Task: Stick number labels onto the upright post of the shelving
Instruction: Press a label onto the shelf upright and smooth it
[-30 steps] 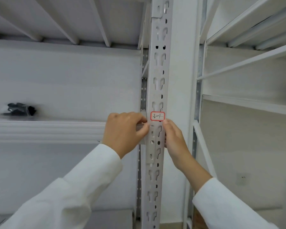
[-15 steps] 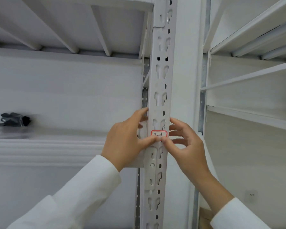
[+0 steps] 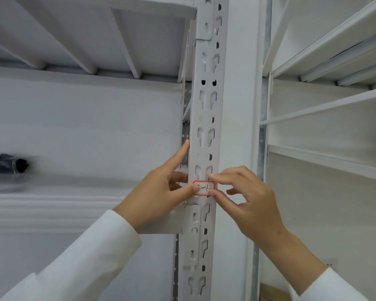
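A grey slotted upright post (image 3: pixel 206 118) runs through the middle of the head view. A white number label with a red border (image 3: pixel 204 188) lies flat on its front face, just above a shelf bracket. My left hand (image 3: pixel 159 192) presses its thumb on the label's left end, while its index finger points up along the post's left edge. My right hand (image 3: pixel 245 198) touches the label's right end with the tips of the index finger and thumb; the other fingers are loosely bent and hold nothing.
White shelves with ribbed undersides (image 3: pixel 109 40) hang overhead on the left. More white shelving (image 3: pixel 326 109) fills the right side. A dark bundle (image 3: pixel 7 166) lies on the left shelf. White sleeves cover both forearms.
Both hands rose from below the label onto it. The left index finger stretched up along the post, and the right fingertips came to the label's right end. The view tilted upward.
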Demonstrator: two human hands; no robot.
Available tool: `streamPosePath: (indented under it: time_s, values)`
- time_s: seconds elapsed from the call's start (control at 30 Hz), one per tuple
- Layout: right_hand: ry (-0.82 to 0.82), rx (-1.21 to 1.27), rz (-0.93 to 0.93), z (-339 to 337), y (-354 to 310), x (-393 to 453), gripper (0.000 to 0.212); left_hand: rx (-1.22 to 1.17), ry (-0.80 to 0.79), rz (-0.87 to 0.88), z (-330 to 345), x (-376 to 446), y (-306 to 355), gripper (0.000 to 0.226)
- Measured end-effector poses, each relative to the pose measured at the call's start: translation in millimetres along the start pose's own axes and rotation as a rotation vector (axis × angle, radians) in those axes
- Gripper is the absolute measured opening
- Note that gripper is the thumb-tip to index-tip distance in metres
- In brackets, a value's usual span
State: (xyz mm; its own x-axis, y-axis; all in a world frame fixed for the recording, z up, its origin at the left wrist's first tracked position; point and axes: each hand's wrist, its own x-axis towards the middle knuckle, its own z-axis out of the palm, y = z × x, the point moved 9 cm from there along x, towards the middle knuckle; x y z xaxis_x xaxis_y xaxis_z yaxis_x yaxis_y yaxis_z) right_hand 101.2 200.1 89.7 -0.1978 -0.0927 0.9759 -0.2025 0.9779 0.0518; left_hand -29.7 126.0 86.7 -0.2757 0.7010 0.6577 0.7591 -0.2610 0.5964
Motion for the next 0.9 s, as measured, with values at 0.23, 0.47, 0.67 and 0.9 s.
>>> streamPosePath:
  time_s: [0.23, 0.47, 0.67, 0.9]
  values:
    - [-0.003, -0.059, 0.048, -3, -2, 4, 0.009, 0.003, 0.013, -0.01, -1, 1, -1, 0.081]
    - [-0.02, -0.064, 0.195, -2, 0, 4, 0.004, 0.098, 0.033, -0.034, -1, -1, 2, 0.081]
    - [-0.017, -0.091, 0.286, -3, 0, 2, 0.006, 0.182, 0.06, -0.056, 0, -6, 0, 0.077]
    - [-0.045, -0.244, 0.169, -4, -13, 2, 0.005, 0.22, 0.088, -0.092, 2, -10, -8, 0.078]
